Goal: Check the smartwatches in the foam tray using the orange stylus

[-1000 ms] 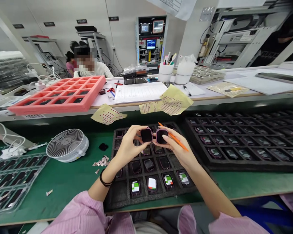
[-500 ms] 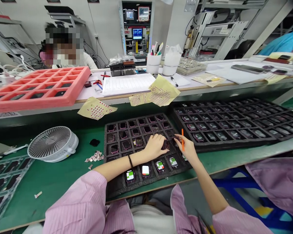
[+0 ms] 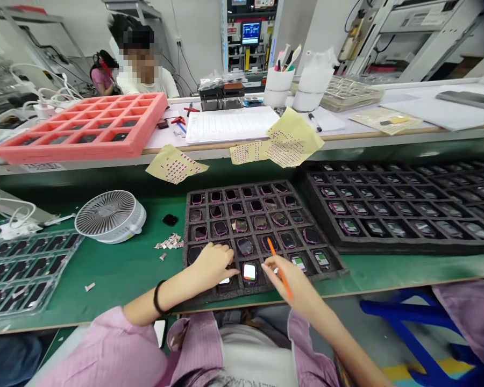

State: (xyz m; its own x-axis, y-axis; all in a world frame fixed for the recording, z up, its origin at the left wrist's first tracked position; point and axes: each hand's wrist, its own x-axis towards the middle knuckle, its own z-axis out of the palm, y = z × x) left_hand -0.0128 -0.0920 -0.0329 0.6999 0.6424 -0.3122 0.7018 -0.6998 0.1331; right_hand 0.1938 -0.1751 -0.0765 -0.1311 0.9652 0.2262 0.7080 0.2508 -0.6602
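My left hand [image 3: 212,263] hovers low over the near left part of a black foam tray [image 3: 262,293], thumb and fingers apart. A watch [image 3: 225,280] with a lit screen shows partly below the thumb. My right hand [image 3: 292,279] grips a slim orange stick [image 3: 280,269], which points up past the fingers. Between the two hands lies a smartwatch [image 3: 249,272] with a white lit screen. To the right sit watches with green-and-white screens, one of them [image 3: 321,259] in the corner compartment. Dark-screened watches [image 3: 245,245] fill many other compartments.
More foam trays of watches [image 3: 399,230] adjoin on the right. Leftward are a white fan [image 3: 111,215], small paper scraps [image 3: 170,242] and a clear plastic tray [image 3: 28,269]. A raised shelf holds a pink foam tray [image 3: 100,140] and papers [image 3: 232,124]. A co-worker [image 3: 145,70] sits beyond.
My left hand has moved left and nearer from the tray's right side. My right hand, still gripping the orange stick, has come down to the near row. A dark watch now shows where they were.
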